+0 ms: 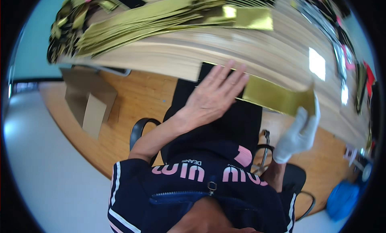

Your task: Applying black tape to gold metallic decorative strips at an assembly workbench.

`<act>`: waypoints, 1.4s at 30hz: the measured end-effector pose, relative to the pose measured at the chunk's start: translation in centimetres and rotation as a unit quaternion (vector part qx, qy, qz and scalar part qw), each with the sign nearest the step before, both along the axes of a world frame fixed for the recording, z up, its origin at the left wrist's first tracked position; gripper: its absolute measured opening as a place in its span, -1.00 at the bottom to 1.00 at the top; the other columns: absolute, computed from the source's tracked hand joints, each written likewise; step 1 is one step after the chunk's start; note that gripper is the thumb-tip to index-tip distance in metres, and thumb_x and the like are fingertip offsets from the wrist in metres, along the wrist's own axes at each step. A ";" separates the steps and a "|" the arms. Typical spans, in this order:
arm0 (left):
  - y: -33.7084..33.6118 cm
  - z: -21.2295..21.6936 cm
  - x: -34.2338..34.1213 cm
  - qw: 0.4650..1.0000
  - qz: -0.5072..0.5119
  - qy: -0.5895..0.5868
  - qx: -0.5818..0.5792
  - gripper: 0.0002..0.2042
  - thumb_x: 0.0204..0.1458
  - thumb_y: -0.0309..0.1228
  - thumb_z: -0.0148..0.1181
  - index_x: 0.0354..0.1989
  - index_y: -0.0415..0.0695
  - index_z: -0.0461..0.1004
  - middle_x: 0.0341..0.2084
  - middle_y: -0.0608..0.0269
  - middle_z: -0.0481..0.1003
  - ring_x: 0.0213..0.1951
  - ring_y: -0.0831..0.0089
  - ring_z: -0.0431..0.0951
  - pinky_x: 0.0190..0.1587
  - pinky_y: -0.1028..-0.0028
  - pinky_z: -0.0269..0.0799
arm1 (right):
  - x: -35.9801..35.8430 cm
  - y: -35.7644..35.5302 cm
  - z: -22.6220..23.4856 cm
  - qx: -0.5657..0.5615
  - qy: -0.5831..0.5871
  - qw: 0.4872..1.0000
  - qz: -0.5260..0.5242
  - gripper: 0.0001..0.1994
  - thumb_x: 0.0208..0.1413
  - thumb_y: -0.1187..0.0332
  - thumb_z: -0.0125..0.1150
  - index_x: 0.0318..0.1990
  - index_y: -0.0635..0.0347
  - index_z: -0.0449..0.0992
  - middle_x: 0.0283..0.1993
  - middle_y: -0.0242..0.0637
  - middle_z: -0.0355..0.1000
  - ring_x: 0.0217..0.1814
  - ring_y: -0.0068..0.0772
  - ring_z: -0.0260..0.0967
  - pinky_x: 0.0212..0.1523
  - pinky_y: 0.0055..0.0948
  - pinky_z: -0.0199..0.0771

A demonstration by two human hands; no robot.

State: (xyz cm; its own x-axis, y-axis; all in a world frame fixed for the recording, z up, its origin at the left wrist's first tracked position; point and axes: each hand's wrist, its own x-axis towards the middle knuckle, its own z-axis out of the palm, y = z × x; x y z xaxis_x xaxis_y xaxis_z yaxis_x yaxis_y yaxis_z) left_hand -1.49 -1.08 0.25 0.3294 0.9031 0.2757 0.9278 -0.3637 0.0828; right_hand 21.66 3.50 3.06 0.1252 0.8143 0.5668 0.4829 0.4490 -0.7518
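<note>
Along the near edge of the wooden table lies a long strip, shiny gold (271, 93) on its right part and black (206, 69) at its left end. My bare left hand (215, 90) rests across the strip with its fingers stretched out flat. In a white glove, my right hand (299, 132) grips the strip's right end between thumb and fingers. That end curls up off the table. My left hand covers the place where black meets gold.
A fanned pile of gold strips (140, 26) lies at the table's far left. Bundles of silver and dark strips (331, 28) run along the right side. Below the table are an open cardboard box (86, 96), a black chair (295, 178) and a blue bag (341, 199).
</note>
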 end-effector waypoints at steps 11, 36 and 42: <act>-0.3 -1.4 0.1 0.996 0.026 -0.003 0.085 -0.47 0.24 -0.32 0.06 0.40 -0.20 0.38 0.51 0.02 0.21 0.52 -0.01 0.19 0.54 0.07 0.10 | 6.8 0.6 -2.9 0.073 -0.380 0.906 -0.170 -0.64 0.26 0.64 0.21 0.20 0.33 0.55 0.15 0.05 0.56 0.00 -0.01 0.60 -0.06 -0.29 0.62; 0.0 -2.3 -0.4 0.995 0.015 -0.018 0.100 -0.49 0.26 -0.30 0.08 0.39 -0.14 0.39 0.49 0.06 0.25 0.52 0.03 0.21 0.55 0.08 0.09 | 7.1 1.2 -3.2 0.085 -0.378 0.907 -0.168 -0.70 0.22 0.67 0.25 0.11 0.50 0.53 -0.12 0.05 0.57 -0.16 0.03 0.58 -0.16 -0.20 0.58; -0.1 -2.1 -0.4 0.995 0.007 -0.032 0.099 -0.49 0.25 -0.31 0.08 0.39 -0.13 0.40 0.48 0.07 0.27 0.51 0.05 0.23 0.54 0.11 0.13 | 6.9 0.7 -2.8 0.083 -0.347 0.921 -0.158 -0.67 0.20 0.65 0.29 0.12 0.46 0.54 -0.16 0.04 0.56 -0.18 0.04 0.57 -0.18 -0.16 0.55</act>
